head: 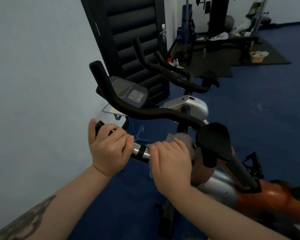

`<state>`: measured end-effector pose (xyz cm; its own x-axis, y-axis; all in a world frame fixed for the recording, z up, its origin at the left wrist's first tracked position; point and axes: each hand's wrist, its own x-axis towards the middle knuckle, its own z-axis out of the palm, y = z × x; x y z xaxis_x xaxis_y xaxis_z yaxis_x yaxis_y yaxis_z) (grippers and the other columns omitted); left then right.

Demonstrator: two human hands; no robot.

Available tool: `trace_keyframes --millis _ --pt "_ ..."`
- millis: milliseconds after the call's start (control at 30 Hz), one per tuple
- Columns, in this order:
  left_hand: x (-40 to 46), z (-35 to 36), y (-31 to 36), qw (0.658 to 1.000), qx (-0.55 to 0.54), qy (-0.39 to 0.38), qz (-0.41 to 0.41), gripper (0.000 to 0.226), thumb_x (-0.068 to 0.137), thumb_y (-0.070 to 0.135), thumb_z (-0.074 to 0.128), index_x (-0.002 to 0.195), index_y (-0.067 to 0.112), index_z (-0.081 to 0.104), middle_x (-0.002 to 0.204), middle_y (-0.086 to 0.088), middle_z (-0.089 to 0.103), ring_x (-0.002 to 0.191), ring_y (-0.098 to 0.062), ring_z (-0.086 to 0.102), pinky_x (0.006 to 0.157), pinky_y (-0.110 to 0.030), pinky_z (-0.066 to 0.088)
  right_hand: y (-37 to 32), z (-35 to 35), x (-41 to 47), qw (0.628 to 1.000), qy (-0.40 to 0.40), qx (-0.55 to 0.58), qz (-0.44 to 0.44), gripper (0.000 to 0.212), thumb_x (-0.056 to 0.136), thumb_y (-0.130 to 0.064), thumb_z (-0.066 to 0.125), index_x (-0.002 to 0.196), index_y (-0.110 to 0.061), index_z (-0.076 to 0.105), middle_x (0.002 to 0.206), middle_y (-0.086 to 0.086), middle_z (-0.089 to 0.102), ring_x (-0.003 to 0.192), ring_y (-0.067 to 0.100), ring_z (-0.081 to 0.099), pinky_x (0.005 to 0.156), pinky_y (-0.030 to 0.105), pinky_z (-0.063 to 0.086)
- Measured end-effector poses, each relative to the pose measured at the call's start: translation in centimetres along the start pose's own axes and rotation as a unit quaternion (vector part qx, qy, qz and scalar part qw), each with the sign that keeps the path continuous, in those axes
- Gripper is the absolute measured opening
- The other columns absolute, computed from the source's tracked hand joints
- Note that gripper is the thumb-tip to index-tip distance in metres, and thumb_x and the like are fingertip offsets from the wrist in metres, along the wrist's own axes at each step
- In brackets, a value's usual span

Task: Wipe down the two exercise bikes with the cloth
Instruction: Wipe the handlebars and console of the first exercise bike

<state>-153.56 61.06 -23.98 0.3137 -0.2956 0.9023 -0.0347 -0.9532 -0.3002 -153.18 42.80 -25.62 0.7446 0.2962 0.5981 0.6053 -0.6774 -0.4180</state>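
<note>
Blue floor (249,118), pale wall (33,75) left, dark door (137,32) far. Left hand (109,149) fingers curled round near bike's handlebar (140,151); right hand (171,163) pressing grey cloth (182,137) around same bar. Second bike (180,75) just beyond

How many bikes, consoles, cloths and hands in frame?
Exercise bikes: 2, near bike and far bike
Display console: 1
Grey cloth: 1
Hands: 2, left hand and right hand
Total: 6
</note>
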Motion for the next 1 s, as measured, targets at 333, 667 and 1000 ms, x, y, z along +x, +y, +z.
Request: trace_keyframes --millis 333,667,1000 --pt "0.3 -0.2 0.2 0.992 -0.06 -0.042 0.098 0.034 0.093 0.02 0.048 0.068 0.019 0.071 0.067 0.008 0.069 0.058 -0.015 0.061 0.073 -0.032 0.04 3.4 0.0 -1.5 0.997 0.022 0.068 -0.013 0.035 0.095 -0.027 0.041 0.095 -0.01 0.072 0.099 0.003 0.068 0.122 0.029 0.052 0.112 0.053 0.027" --pt "-0.1 0.6 0.8 0.997 -0.049 0.014 0.056 0.044 0.093 0.019 0.04 0.058 0.021 0.065 0.057 0.008 0.063 0.053 -0.015 0.054 0.076 -0.032 0.036 6.5 3.0 -0.8 0.97 0.115 0.14 -0.159 0.05 0.102 -0.034 0.031 0.099 -0.004 0.071 0.093 0.011 0.067 0.099 0.024 0.057 0.105 0.043 0.034" --pt "-0.3 0.1 1.3 0.999 -0.046 -0.019 0.019 0.044 0.095 0.018 0.04 0.06 0.018 0.067 0.06 0.007 0.064 0.056 -0.018 0.054 0.079 -0.032 0.036 4.2 4.4 -1.3 0.921 0.183 0.339 0.051 0.027 0.095 -0.016 0.035 0.101 -0.011 0.06 0.118 0.003 0.056 0.129 0.026 0.044 0.112 0.047 0.03"
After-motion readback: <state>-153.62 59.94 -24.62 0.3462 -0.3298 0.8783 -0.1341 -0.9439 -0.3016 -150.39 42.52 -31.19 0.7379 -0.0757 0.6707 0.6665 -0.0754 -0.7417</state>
